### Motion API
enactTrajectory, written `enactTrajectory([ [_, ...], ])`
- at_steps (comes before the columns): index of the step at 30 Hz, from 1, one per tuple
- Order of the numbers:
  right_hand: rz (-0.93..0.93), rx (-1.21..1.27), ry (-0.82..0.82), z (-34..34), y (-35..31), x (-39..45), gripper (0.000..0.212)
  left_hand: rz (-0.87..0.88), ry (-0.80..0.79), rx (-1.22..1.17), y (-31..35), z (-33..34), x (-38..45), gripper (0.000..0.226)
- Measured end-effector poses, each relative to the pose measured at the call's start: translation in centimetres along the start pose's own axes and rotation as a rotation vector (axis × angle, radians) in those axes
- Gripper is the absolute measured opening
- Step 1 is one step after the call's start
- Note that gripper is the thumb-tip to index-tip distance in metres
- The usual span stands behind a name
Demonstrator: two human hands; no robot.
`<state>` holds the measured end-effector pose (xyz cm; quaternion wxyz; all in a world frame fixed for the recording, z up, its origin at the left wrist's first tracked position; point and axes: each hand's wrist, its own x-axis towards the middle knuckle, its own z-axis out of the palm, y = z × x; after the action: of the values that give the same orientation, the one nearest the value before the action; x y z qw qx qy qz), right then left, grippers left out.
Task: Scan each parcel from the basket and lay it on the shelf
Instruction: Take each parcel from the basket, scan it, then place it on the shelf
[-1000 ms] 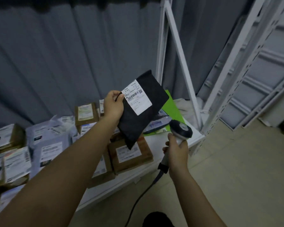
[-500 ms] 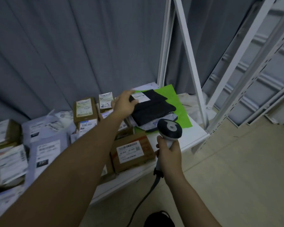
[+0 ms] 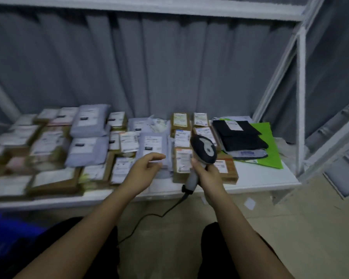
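Grip, R hand (image 3: pixel 207 174): fingers wrapped round handle of scanner (image 3: pixel 203 151); scanner head upright, above the fist, face toward camera.
Grip, L hand (image 3: pixel 144 170): holds nothing; fingers loosely curved, thumb apart, hovering just left of the scanner fist, above shelf front edge.
Cable (image 3: pixel 149 218): dark, drops from handle base below R fist, trails down-left over floor.
Black parcel (image 3: pixel 235 128): flat on shelf, up and right of scanner head, white label up; lies atop a second black bag, w/ grey mailer (image 3: pixel 250 154) under, all on green sheet (image 3: pixel 268 148).
Shelf (image 3: pixel 256 179): white board, behind both hands; bare patch right of R fist.
Other parcels: brown boxes and grey mailers packed close, labels up, from behind scanner out to far left; brown box (image 3: pixel 228 168) directly behind R fist. Label text blurred, not readable.
Blue basket (image 3: pixel 6 234): low left of L forearm, corner only, contents not visible.
Backdrop: grey curtain (image 3: pixel 149 67) behind shelf; white frame post (image 3: pixel 300 97) far right of grip.
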<state>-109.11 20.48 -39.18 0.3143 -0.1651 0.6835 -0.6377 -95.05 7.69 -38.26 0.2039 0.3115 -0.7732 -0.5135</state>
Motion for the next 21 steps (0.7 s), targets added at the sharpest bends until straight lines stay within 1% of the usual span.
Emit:
enactTrajectory([
  [4,-0.103,-0.080,-0.273,9.4,-0.8,-5.9,0.040,0.024,0.222,-0.088,-1.3,-8.2,-8.3,0.023],
  [6,-0.137,-0.118,-0.394,14.5,-1.7,-8.4,0.045,0.002,0.341,-0.132,-2.7,-12.1,-12.2,0.021],
  [9,-0.228,-0.164,-0.514,22.6,-2.5,-12.7,0.042,-0.097,0.491,-0.193,-6.1,-17.5,-18.3,0.020],
  [10,-0.255,-0.176,-0.572,25.8,-2.2,-14.7,0.041,-0.136,0.557,-0.195,-7.8,-19.4,-21.0,0.021],
  [11,-0.277,-0.175,-0.599,27.7,-2.0,-15.7,0.040,-0.164,0.596,-0.182,-9.1,-20.2,-22.5,0.020],
  [12,-0.288,-0.171,-0.645,30.0,-1.5,-17.3,0.040,-0.193,0.658,-0.153,-10.5,-21.3,-24.7,0.020],
  [14,-0.242,-0.192,-0.742,34.2,0.2,-20.4,0.040,-0.285,0.768,-0.079,-13.8,-22.9,-29.5,0.019],
  [16,-0.177,-0.243,-0.837,37.0,2.6,-22.8,0.037,-0.430,0.804,-0.043,-17.1,-23.5,-34.1,0.017],
  [18,-0.125,-0.324,-0.920,38.6,5.3,-24.6,0.033,-0.592,0.754,-0.032,-20.5,-23.4,-38.0,0.014],
  [21,-0.079,-0.365,-0.955,39.0,9.5,-26.0,0.036,-0.698,0.708,-0.074,-24.2,-22.3,-41.7,0.014],
])
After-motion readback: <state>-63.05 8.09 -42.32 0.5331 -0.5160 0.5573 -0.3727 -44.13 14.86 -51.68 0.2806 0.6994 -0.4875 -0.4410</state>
